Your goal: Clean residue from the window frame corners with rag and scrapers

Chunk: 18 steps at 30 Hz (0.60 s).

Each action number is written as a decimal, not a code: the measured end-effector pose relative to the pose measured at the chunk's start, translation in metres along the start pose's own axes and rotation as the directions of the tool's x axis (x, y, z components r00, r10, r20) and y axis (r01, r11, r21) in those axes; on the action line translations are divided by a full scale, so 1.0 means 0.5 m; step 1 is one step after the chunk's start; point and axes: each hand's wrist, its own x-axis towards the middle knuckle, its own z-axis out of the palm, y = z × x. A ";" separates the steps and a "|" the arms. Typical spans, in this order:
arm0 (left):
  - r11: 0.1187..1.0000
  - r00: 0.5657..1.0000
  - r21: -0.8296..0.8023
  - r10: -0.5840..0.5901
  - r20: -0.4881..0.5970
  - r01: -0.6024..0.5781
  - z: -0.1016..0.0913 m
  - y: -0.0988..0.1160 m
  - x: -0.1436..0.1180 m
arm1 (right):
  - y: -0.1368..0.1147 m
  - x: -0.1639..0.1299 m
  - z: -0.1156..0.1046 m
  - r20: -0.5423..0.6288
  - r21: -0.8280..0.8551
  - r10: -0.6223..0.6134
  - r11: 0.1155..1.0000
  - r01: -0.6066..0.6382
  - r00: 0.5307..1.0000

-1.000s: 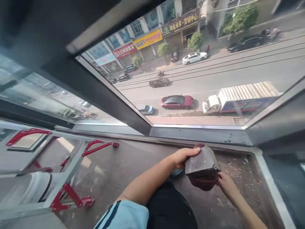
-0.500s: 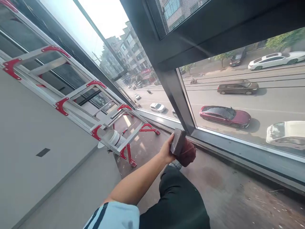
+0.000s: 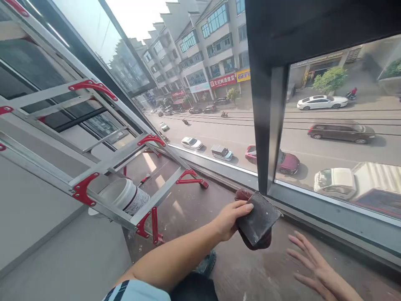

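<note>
My left hand [image 3: 230,218] grips a dark rectangular block [image 3: 257,218] wrapped underneath with a dark red cloth [image 3: 250,242]. The block sits just below the foot of the dark window post [image 3: 266,125], close to the lower window frame [image 3: 328,209]. My right hand [image 3: 313,263] hovers at the lower right with its fingers spread, holding nothing, a short way right of the block. My dark trouser leg [image 3: 194,288] shows at the bottom edge.
A folding aluminium ladder [image 3: 103,163] with red hinges leans across the left. A white bucket [image 3: 122,196] stands behind it. The dusty brown floor [image 3: 194,209] runs along the glass. Far below lies a street with cars [image 3: 322,102] and shopfronts.
The view swung right. My left hand tilted the block flatter, near the post's foot. My right hand, out of view half a second ago, came back in, open and off the block.
</note>
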 end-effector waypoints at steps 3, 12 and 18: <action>0.982 0.989 0.123 0.147 -0.017 -0.144 -0.099 0.056 -0.039 | -0.140 0.113 0.243 0.150 0.044 -0.086 0.996 0.080 0.985; 0.865 0.950 0.397 0.253 0.185 -0.308 -0.547 0.319 -0.030 | -0.170 0.386 0.650 0.169 0.304 0.088 0.943 -0.137 0.982; 0.878 0.613 0.450 0.447 -0.651 -0.163 -0.966 0.531 0.094 | -0.129 0.511 0.686 0.125 0.293 0.103 0.946 -0.136 0.987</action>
